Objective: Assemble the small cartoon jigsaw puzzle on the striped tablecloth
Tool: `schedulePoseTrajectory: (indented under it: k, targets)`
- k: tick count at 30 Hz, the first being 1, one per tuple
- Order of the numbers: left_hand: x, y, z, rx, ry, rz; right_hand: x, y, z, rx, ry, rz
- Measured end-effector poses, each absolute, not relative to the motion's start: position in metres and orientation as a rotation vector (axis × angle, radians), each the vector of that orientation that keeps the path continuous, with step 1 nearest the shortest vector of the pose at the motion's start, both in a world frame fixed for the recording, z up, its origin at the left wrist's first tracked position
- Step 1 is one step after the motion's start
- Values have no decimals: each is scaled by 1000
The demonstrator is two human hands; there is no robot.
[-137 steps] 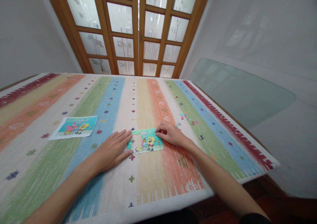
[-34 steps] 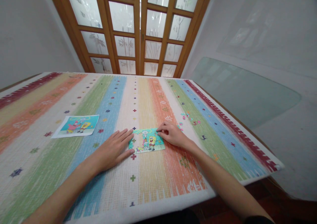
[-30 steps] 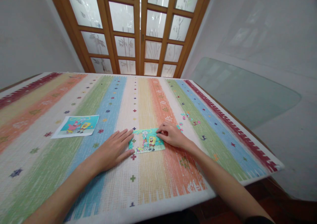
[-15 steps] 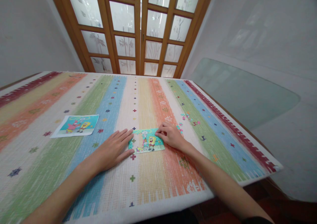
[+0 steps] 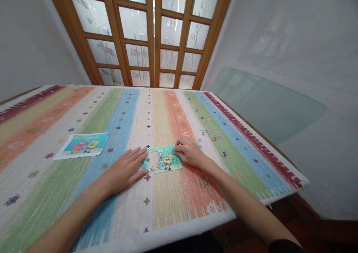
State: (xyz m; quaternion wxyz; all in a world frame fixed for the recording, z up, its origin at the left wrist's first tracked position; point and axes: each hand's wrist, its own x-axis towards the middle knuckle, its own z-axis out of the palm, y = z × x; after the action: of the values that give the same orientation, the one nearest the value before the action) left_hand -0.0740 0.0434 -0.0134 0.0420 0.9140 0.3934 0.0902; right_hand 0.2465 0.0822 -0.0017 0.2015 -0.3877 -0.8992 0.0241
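A small cartoon jigsaw puzzle point(image 5: 162, 160), nearly all joined, lies on the striped tablecloth point(image 5: 167, 111). My left hand point(image 5: 125, 169) rests flat beside its left edge, fingers stretched out and touching the border. My right hand point(image 5: 188, 152) sits on the puzzle's upper right corner with the fingers curled and pressed together on the pieces; anything under the fingertips is hidden. A few loose puzzle pieces point(image 5: 208, 132) lie scattered to the right of that hand.
A printed reference picture point(image 5: 82, 145) of the cartoon lies on the cloth to the left. Wooden doors with frosted glass panes point(image 5: 152, 33) stand behind the table. The table's right edge point(image 5: 260, 148) drops off towards a wall with a glass sheet point(image 5: 265, 104).
Both hands stay in place on the puzzle. The right fingers shift slightly on the upper right corner. My view has tilted a little, so everything sits slightly further left.
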Motion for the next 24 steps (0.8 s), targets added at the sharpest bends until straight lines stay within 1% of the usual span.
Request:
schedulePoseTrajectory:
  k: [3,10,17,19,22,24]
  targets:
    - [-73,43,-12,2798,1204,249,245,82,3,-1045,-2582,77]
    - [-72,43,-11,2765,1225,246,241,83,5,-978,-2692,-41]
    - [-76,45,-13,2748,1210,308,266,102,2,-951,-2534,146]
    - [-76,45,-14,2742,1216,317,283,112,6,-1046,-2447,120]
    - [-76,44,-13,2751,1213,293,316,126,11,-1463,-2215,-3]
    - [-76,44,-12,2763,1205,284,339,132,13,-1601,-2102,-56]
